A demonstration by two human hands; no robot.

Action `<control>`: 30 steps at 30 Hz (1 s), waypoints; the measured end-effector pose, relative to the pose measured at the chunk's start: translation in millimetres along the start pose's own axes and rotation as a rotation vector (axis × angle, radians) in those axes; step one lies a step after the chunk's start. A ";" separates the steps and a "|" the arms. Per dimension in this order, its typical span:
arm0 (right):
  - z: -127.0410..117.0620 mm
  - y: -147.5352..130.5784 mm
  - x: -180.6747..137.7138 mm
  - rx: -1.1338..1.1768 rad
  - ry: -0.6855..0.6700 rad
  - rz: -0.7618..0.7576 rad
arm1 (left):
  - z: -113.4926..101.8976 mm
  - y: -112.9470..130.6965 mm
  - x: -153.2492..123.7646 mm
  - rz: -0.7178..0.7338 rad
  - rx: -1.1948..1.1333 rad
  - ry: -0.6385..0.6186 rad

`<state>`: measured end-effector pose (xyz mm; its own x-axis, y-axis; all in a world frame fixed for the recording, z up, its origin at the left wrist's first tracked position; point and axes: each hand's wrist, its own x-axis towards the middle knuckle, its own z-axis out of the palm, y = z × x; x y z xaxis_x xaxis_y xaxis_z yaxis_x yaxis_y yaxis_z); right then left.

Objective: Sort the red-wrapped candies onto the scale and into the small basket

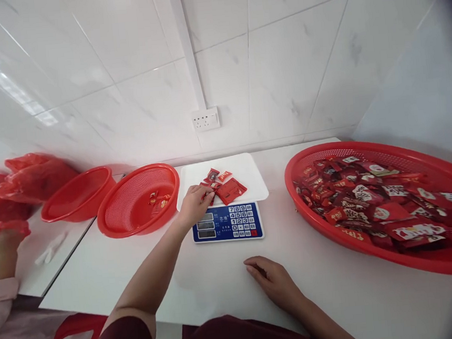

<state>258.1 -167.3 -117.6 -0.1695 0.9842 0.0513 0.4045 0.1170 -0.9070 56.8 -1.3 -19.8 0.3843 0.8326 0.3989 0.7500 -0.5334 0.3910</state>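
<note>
My left hand point(196, 204) reaches over the near left part of the white weighing tray point(252, 175). Its fingertips are pinched at a small red snack packet point(205, 186), partly hidden behind them. Beside them on the tray lie a larger flat red packet point(231, 190) and several small red and dark packets. The blue keypad panel point(227, 223) of the digital scale faces me; its display digits are too faint to read. Close to the table's front, my right hand point(273, 280) rests with its fingers loosely curled together and nothing visible in it.
At right stands a wide red basket point(376, 257) heaped with wrapped snacks. Left of the scale, a red basket point(108, 224) holds a few packets, with another red basket point(51, 214) beyond. Red plastic bags point(37, 178) and a co-worker's hand point(5, 244) are far left. A socket point(206, 119) is on the wall.
</note>
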 end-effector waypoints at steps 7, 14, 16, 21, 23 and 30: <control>-1.5 -3.1 -1.3 -0.037 -0.014 -0.013 | 18.9 0.2 28.9 0.042 0.200 -0.086; -1.4 -2.2 -1.0 -0.051 -0.006 -0.037 | 7.3 6.1 13.3 -0.029 0.047 0.086; -1.4 -1.4 -1.0 -0.061 -0.016 -0.036 | 4.4 13.3 -5.6 -0.035 -0.013 0.152; 0.0 2.0 -0.9 -0.079 -0.013 -0.059 | 15.7 38.8 -73.5 0.043 -0.125 0.060; 0.8 2.7 -0.4 -0.088 -0.005 -0.058 | 26.4 48.5 -100.0 0.063 -0.184 -0.091; 1.0 0.1 2.3 -0.053 -0.011 -0.052 | 61.3 65.2 -141.3 0.034 -0.376 -0.422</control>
<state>256.9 -165.2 -118.0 -0.2016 0.9750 0.0932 0.4419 0.1754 -0.8797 84.4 -144.6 -101.5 0.6445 0.7604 0.0805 0.5199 -0.5130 0.6831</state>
